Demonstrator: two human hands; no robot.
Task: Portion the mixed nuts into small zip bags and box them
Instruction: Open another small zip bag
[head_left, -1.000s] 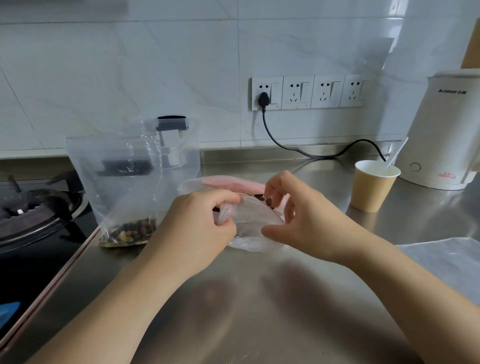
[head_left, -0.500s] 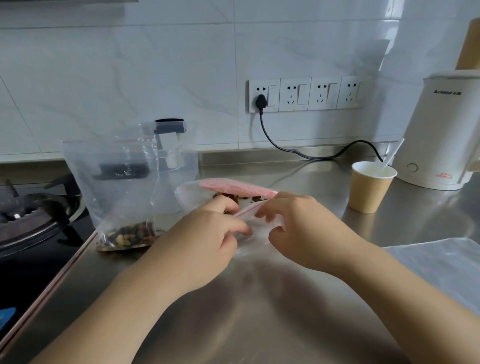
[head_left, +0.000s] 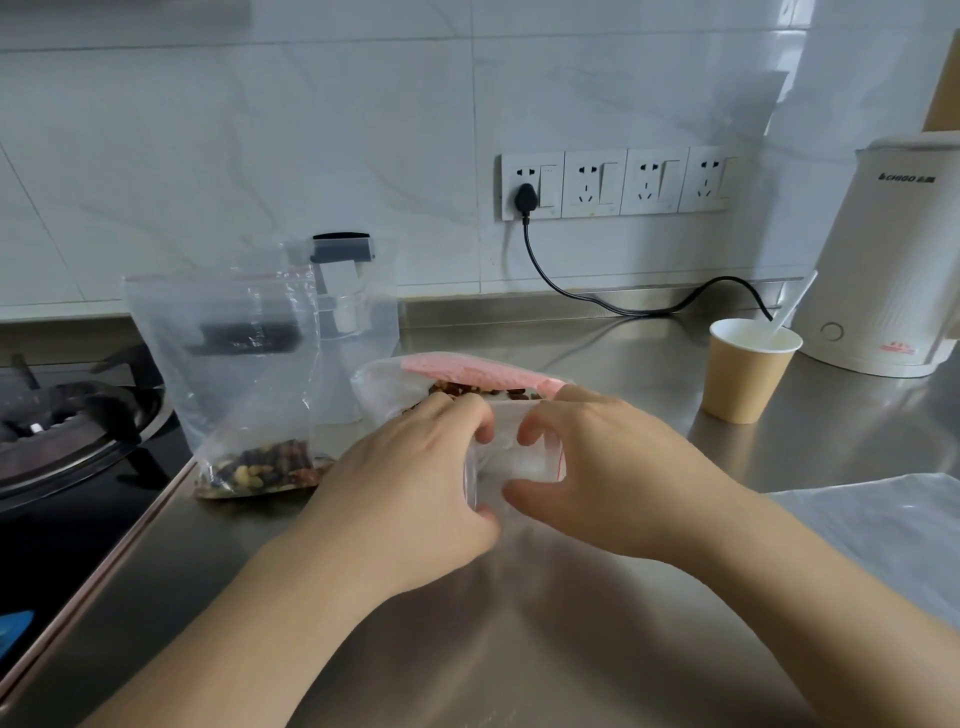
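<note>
Steel table (head_left: 597, 649), kitchen: small zip bag being handled, nuts not yet boxed.

Listed largest to smallest. Kettle (head_left: 893, 254), white, far right. Big bag (head_left: 228, 364), clear, stood upright at left, mixed nuts (head_left: 260, 467) settled in its bottom. Bowl (head_left: 467, 376), covered by pink film, nuts seen inside, just behind the hands. Paper cup (head_left: 745, 374), right. Small bag (head_left: 511, 462), clear, red zip line, held just above the table, centre; judged light, limp and slippery, best taken by the stiffer zip edge. Left hand (head_left: 415, 483): grip narrow, fingers pinched on the bag's left edge. Right hand (head_left: 597, 467): grip narrow, thumb and fingers curled on its right edge. Whether the bag is filled cannot be told.
</note>
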